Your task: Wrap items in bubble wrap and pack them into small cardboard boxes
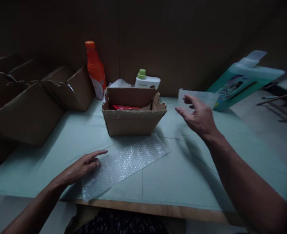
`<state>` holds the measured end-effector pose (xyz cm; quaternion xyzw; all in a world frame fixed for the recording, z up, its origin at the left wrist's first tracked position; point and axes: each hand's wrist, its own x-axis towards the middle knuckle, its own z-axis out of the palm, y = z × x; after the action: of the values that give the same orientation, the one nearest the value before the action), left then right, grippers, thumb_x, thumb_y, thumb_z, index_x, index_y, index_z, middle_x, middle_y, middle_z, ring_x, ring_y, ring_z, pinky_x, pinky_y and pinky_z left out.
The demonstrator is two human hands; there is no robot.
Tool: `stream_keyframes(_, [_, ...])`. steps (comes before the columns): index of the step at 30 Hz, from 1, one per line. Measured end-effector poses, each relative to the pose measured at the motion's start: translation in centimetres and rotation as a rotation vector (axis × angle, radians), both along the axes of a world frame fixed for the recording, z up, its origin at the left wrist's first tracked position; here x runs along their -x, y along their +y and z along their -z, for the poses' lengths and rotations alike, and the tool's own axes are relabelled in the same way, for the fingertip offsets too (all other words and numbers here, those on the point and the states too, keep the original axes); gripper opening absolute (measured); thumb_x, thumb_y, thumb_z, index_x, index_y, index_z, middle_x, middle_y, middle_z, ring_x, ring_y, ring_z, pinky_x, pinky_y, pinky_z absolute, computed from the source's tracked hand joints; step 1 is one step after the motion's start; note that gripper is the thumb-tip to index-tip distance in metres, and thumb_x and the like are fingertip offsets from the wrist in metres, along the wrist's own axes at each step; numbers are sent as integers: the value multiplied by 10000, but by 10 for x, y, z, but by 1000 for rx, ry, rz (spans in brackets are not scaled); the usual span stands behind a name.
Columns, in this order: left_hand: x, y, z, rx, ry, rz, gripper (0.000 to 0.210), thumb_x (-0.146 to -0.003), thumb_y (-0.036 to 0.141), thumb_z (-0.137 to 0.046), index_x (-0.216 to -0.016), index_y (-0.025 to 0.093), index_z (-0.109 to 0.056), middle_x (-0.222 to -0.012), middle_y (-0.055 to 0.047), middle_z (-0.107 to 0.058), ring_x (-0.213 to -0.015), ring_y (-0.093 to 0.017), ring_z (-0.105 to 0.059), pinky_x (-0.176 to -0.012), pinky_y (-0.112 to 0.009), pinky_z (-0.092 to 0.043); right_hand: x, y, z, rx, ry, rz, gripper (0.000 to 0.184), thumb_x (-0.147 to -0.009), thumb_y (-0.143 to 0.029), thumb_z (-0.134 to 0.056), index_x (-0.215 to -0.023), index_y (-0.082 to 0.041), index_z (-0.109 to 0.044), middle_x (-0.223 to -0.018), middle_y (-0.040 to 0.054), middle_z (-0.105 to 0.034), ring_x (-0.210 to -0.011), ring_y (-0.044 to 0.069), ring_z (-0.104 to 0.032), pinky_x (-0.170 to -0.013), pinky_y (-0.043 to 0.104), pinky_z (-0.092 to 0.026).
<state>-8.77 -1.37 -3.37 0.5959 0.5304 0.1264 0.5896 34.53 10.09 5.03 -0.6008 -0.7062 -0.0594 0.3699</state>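
Note:
A strip of bubble wrap (131,159) lies flat and slanted across the front of the table. My left hand (83,165) rests at its left edge, index finger stretched out and the others loosely bent, gripping nothing. Raised over the right side of the table, my right hand (199,118) has thumb and fingers apart, with nothing seen between them. Just behind it is a clear piece of what looks like bubble wrap (183,95), partly hidden by the hand. Beyond the strip stands an open cardboard box (131,122) with a red packet (126,107) inside.
Larger open cardboard boxes (24,113) fill the left side. At the back stand an orange bottle (96,66) and a white bottle with a green cap (147,81). A big jug of green liquid (245,81) is at the right. The table's front edge (158,208) is close.

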Motion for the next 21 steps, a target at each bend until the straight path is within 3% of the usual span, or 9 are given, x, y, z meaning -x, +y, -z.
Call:
stream_keyframes(3, [-2,-13,4,126,-112,-26,622,-866,542,-639,-1409,247,-569,-852,-7,-619,-701,-149,-487,-658,-251,-378,25,-24,24,75,-54,-167,403,-915,-386,-652,-1224,-127,-666,-1146,149,-731,-1045,270,-681,-923,448,-539])
stream_keyframes(5, [-8,-22,7,243,-197,-52,537,-834,546,-698,-1269,232,-679,-892,-26,-662,-698,-140,-503,-647,-246,-371,38,-55,46,223,-29,-353,298,-942,-352,-603,-1166,-177,-695,-1077,104,-757,-941,235,-716,-836,408,-581])
stream_keyframes(8, [-24,-31,8,423,-379,-116,517,-758,544,-787,-1130,188,-745,-897,-53,-696,-712,-140,-540,-659,-250,-385,59,-100,75,428,-44,-573,261,-925,-242,-585,-1154,-213,-707,-1141,96,-754,-1020,240,-712,-889,440,-576])
stream_keyframes(12, [-58,-35,-3,574,-728,-221,612,-708,551,-815,-1164,151,-734,-1055,-115,-716,-918,-216,-632,-825,-326,-472,80,-137,86,602,58,-683,418,-831,-151,-584,-1233,-211,-681,-1214,105,-731,-1125,267,-675,-983,486,-533])
stream_keyframes(14, [-75,-34,-8,628,-867,-221,612,-737,542,-793,-1190,138,-710,-1128,-140,-705,-1027,-259,-642,-905,-387,-489,79,-149,85,709,229,-670,541,-800,-138,-575,-1334,-218,-621,-1256,105,-714,-1153,262,-669,-998,463,-534])
stream_keyframes(16, [-91,-30,-9,670,-947,-219,593,-770,517,-776,-1201,124,-674,-1178,-166,-690,-1115,-304,-638,-952,-444,-491,71,-158,85,765,419,-549,555,-822,-167,-570,-1374,-222,-582,-1244,98,-720,-1144,247,-680,-1000,434,-540])
stream_keyframes(19, [-111,-22,-4,696,-950,-289,582,-822,468,-737,-1250,107,-579,-1198,-209,-673,-1149,-339,-646,-942,-459,-504,51,-171,89,680,589,-228,399,-894,-288,-585,-1281,-198,-624,-1126,94,-755,-1036,231,-718,-942,398,-568])
stream_keyframes(21, [-122,-18,1,680,-896,-342,664,-859,439,-695,-1382,115,-446,-1200,-226,-662,-1083,-336,-682,-890,-451,-522,42,-180,92,566,573,-90,308,-916,-334,-598,-1184,-197,-662,-1036,83,-767,-946,221,-728,-868,372,-583])
